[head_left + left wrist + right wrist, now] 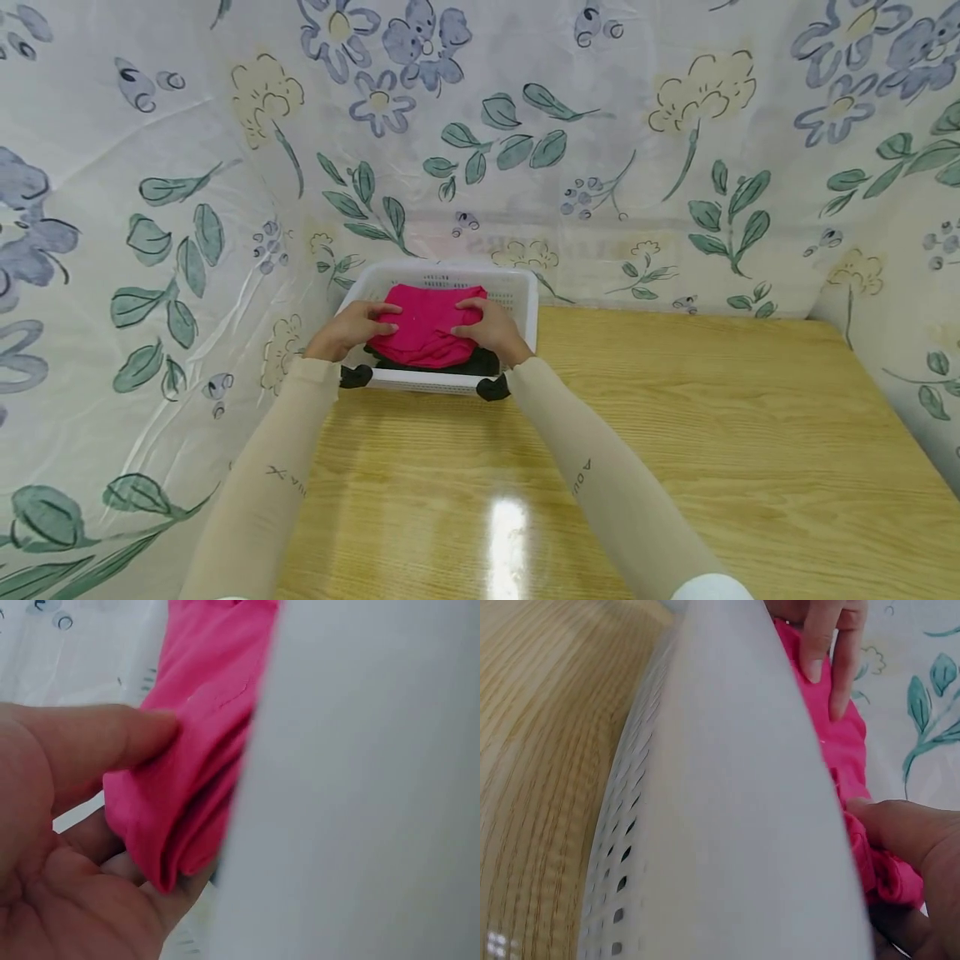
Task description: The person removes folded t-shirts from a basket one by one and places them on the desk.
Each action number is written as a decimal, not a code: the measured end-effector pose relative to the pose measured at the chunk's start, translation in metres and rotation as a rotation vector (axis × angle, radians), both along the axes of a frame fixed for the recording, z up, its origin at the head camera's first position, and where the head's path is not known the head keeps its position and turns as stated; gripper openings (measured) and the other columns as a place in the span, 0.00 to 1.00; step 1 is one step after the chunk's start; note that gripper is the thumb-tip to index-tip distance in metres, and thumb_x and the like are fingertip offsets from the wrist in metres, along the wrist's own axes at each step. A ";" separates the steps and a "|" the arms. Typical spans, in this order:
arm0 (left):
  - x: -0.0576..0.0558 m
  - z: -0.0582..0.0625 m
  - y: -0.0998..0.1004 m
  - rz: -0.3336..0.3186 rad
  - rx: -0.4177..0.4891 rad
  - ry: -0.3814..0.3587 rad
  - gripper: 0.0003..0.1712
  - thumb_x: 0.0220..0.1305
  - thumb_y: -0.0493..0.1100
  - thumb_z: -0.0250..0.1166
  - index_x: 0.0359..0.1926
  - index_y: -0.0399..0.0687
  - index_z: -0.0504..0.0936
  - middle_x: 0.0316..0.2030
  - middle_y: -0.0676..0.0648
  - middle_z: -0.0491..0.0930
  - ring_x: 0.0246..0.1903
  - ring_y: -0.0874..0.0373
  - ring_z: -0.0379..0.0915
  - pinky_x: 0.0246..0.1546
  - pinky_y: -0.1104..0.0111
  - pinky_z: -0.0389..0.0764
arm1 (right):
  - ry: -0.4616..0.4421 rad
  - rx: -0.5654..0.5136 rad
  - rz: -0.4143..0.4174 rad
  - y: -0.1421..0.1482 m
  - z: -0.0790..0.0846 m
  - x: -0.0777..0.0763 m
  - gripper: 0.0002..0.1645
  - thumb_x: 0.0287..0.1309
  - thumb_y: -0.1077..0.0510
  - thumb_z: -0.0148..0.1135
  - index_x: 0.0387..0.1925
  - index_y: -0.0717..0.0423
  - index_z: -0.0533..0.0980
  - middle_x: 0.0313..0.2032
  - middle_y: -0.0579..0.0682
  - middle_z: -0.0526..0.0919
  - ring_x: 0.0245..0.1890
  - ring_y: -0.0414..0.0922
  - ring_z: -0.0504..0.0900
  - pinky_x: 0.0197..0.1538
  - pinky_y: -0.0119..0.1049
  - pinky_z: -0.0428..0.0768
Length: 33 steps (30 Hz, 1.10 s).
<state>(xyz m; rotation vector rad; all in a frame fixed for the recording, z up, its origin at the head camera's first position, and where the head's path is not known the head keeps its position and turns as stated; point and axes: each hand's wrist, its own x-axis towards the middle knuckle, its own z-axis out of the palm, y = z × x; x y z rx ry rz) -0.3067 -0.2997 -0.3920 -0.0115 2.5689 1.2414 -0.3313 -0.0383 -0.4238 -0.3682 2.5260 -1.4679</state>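
Note:
A folded bright pink garment (431, 325) lies over dark cloth (480, 363) inside a white plastic basket (531, 308). At the garment's left edge my left hand (351, 327) holds the folds, thumb on top and fingers underneath, as the left wrist view shows on the pink layers (180, 802). My right hand (491, 331) grips the opposite edge, its thumb over the pink fabric (847, 754) and its fingers below. The basket's near wall hides part of the garment in both wrist views.
The basket stands on a wood-grain table (675, 433), in the back left corner against a flower-printed sheet (480, 208). More of that sheet hangs along the left and right sides. A black strap piece (492, 388) sits by my right wrist, near the basket's front rim.

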 end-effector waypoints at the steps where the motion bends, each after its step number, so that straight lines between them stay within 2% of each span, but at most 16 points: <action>1: 0.000 0.000 0.000 0.007 0.003 0.008 0.29 0.74 0.35 0.60 0.74 0.38 0.69 0.76 0.31 0.53 0.69 0.39 0.53 0.65 0.54 0.67 | 0.006 0.007 -0.003 0.000 0.000 0.000 0.30 0.61 0.55 0.75 0.64 0.48 0.79 0.65 0.53 0.76 0.62 0.50 0.73 0.65 0.46 0.73; 8: 0.001 0.003 0.001 0.036 0.050 0.027 0.28 0.70 0.31 0.63 0.70 0.38 0.73 0.74 0.32 0.59 0.64 0.41 0.60 0.58 0.61 0.71 | 0.033 0.031 0.019 0.004 0.002 -0.001 0.28 0.61 0.54 0.74 0.63 0.44 0.80 0.64 0.52 0.77 0.58 0.48 0.74 0.60 0.43 0.76; 14: 0.005 0.007 0.000 0.030 0.093 0.035 0.29 0.71 0.33 0.64 0.71 0.42 0.73 0.76 0.36 0.59 0.66 0.43 0.59 0.58 0.63 0.70 | 0.072 0.016 0.071 0.013 0.007 -0.001 0.28 0.61 0.53 0.74 0.63 0.45 0.80 0.60 0.51 0.79 0.54 0.46 0.73 0.53 0.39 0.76; 17: 0.007 0.010 0.001 0.019 0.119 0.055 0.29 0.71 0.34 0.64 0.72 0.43 0.73 0.76 0.38 0.59 0.68 0.44 0.58 0.60 0.62 0.69 | 0.072 -0.014 0.084 0.019 0.012 0.000 0.28 0.61 0.54 0.74 0.63 0.45 0.79 0.60 0.51 0.78 0.51 0.46 0.73 0.49 0.37 0.75; 22: 0.010 0.014 0.006 0.012 0.137 0.086 0.29 0.71 0.35 0.65 0.72 0.43 0.73 0.75 0.39 0.61 0.69 0.45 0.60 0.63 0.60 0.68 | 0.110 0.015 0.093 0.029 0.024 0.001 0.28 0.61 0.53 0.74 0.63 0.44 0.79 0.61 0.51 0.78 0.51 0.46 0.74 0.49 0.37 0.76; 28: 0.014 0.019 0.015 0.025 0.162 0.099 0.28 0.71 0.36 0.66 0.71 0.46 0.75 0.76 0.41 0.61 0.70 0.46 0.58 0.69 0.53 0.66 | 0.166 0.035 0.105 0.043 0.033 0.003 0.27 0.61 0.52 0.75 0.62 0.44 0.80 0.57 0.49 0.81 0.47 0.45 0.75 0.46 0.37 0.76; 33: 0.018 0.024 0.025 0.009 0.175 0.106 0.28 0.72 0.38 0.66 0.71 0.47 0.75 0.76 0.41 0.61 0.70 0.44 0.58 0.70 0.51 0.64 | 0.172 0.007 0.117 0.056 0.038 0.005 0.27 0.62 0.52 0.74 0.62 0.45 0.80 0.54 0.49 0.81 0.43 0.46 0.75 0.41 0.38 0.74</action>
